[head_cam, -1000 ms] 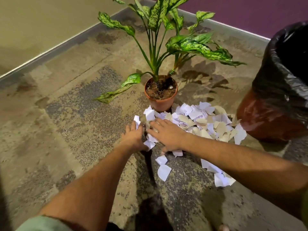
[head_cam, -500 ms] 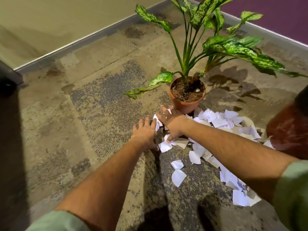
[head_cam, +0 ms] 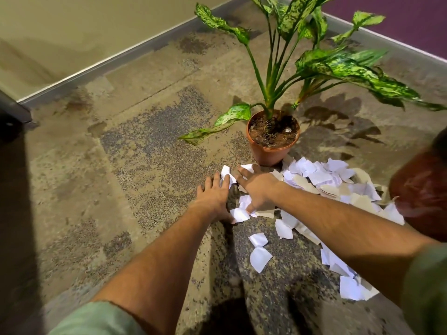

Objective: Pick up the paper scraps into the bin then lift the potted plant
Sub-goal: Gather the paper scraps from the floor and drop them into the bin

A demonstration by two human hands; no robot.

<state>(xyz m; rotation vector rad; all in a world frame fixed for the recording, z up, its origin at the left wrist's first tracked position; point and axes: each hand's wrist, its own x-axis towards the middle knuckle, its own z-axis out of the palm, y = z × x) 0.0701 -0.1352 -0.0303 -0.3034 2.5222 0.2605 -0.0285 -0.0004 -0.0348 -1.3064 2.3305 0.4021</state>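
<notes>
On the carpet at your twelve o'clock, your two hands lay side by side at the near-left edge of the paper scraps [head_cam: 321, 182], and that edge was what the coming gather turned on. The litter ran in a long band from just in front of the potted plant [head_cam: 273, 139] at twelve o'clock away to about four o'clock, where the bin [head_cam: 420, 189] showed only as a blurred reddish shape at the frame's right side; its mouth was out of view. Most of the pile therefore lay to the right of both hands, and your right hand [head_cam: 257, 189] was the nearer one, already resting on it. That hand was spread flat, palm down, fingers splayed over white and tan pieces, its fingertips reaching toward the foot of the pot without clearly touching it. Your left hand [head_cam: 214, 193] was also flat and open, fingers apart, pressed to the carpet just beside the right, with one white scrap against its fingertips and another by its thumb. Neither hand had closed on anything; I judged you were corralling the stray left-hand pieces toward the main heap before scooping. The plant stood upright and untouched, its lift not yet begun, and almost all the paper was on the floor.
</notes>
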